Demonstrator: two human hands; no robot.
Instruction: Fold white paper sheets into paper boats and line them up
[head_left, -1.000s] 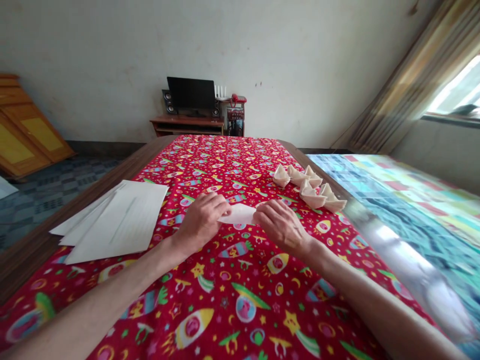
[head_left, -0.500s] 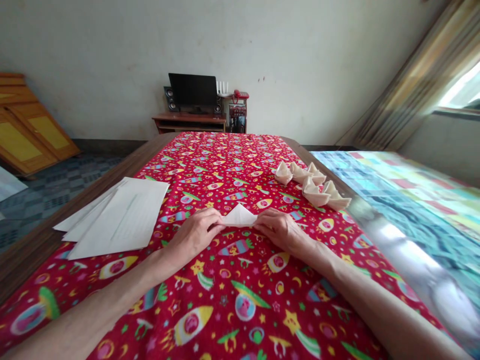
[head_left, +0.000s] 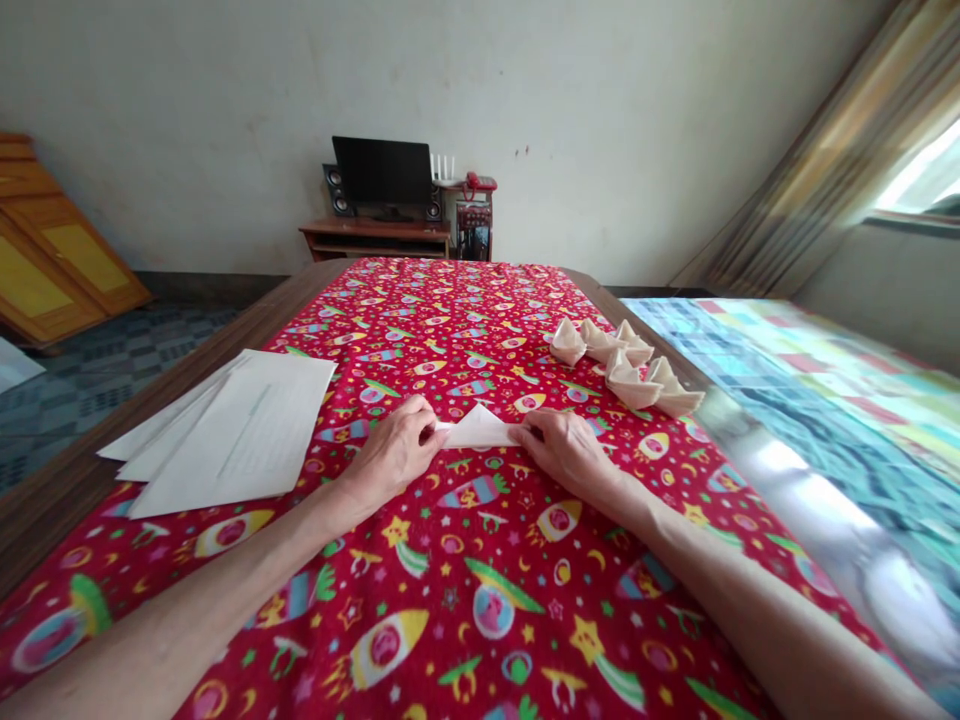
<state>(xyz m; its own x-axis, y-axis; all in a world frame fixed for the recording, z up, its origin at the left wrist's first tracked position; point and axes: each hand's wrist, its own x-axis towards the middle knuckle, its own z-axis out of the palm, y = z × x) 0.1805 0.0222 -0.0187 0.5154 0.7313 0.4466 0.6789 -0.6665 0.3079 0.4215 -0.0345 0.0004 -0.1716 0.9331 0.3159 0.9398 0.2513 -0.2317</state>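
Observation:
A white folded paper piece (head_left: 478,428), triangular in outline, lies on the red patterned tablecloth (head_left: 480,600) in front of me. My left hand (head_left: 394,452) pinches its left corner with curled fingers. My right hand (head_left: 568,450) pinches its right corner the same way. The paper rests low on the cloth between both hands. Several folded paper boats (head_left: 626,366) sit in a cluster beyond my right hand.
A stack of white paper sheets (head_left: 225,430) lies on the table's left side. The wooden table edge (head_left: 67,490) shows at the left. A bed with a colourful cover (head_left: 810,400) runs along the right. A desk with a monitor (head_left: 382,175) stands at the far wall.
The paper went from a flat piece covered by my hands to a pointed triangular shape held at both ends. My hands have spread slightly apart to its corners.

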